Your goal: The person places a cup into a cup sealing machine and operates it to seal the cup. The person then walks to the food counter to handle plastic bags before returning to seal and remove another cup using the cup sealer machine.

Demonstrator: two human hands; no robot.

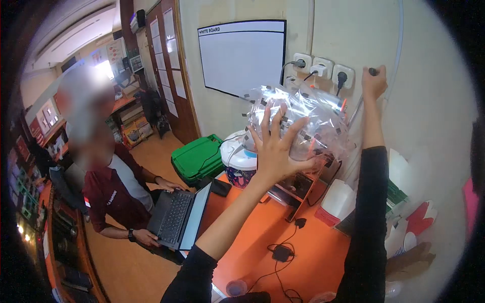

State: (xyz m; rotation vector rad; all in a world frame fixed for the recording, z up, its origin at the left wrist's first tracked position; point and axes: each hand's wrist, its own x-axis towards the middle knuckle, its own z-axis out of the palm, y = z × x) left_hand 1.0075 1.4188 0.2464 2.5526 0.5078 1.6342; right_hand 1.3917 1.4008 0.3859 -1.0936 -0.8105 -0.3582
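Note:
My left hand [280, 151] has its fingers spread against a bulky clear plastic bag [323, 111] with small dark square marks. The bag sits above a brown wooden stand [303, 189] by the wall; glare hides what is inside it. Raised higher at the right, my right hand [375, 85] is closed in a fist near the wall. A dark, rounded end [374, 71] of a handle shows in that fist; the rest of it is mostly hidden. Wall sockets [322, 68] with plugs lie between the two hands, behind the bag.
An orange table [323, 247] carries a black power adapter [282, 252] with cables, and a white-lidded rice cooker [240, 156]. Beyond are a green bin [197, 159] and a whiteboard [242, 58]. At the left, another person [118, 187] holds an open laptop [177, 217]. White-and-red boxes [338, 199] stand right.

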